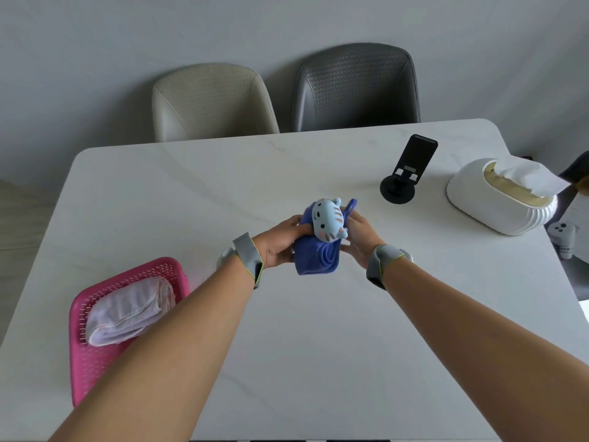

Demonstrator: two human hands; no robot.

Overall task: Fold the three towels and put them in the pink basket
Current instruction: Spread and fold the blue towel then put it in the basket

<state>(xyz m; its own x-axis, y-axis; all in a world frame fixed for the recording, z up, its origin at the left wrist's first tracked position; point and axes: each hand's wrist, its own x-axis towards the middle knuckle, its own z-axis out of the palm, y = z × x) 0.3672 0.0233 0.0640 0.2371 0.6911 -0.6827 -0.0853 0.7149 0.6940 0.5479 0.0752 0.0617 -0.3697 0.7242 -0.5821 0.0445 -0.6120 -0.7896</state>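
head | blue towel (315, 253) between both grips | left hand (280, 242), right hand (358, 236) grasping it

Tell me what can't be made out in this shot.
- Head view: how many towels lie in the pink basket; the left forearm covers its near right part.
- Whether the blue towel is fully folded; the left hand, right hand and plush cat head cover it.

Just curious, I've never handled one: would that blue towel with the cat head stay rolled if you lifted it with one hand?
Probably not. The blue towel looks soft, and both the left hand and right hand grip it. The plush cat head on top may make it top-heavy. Likely light.
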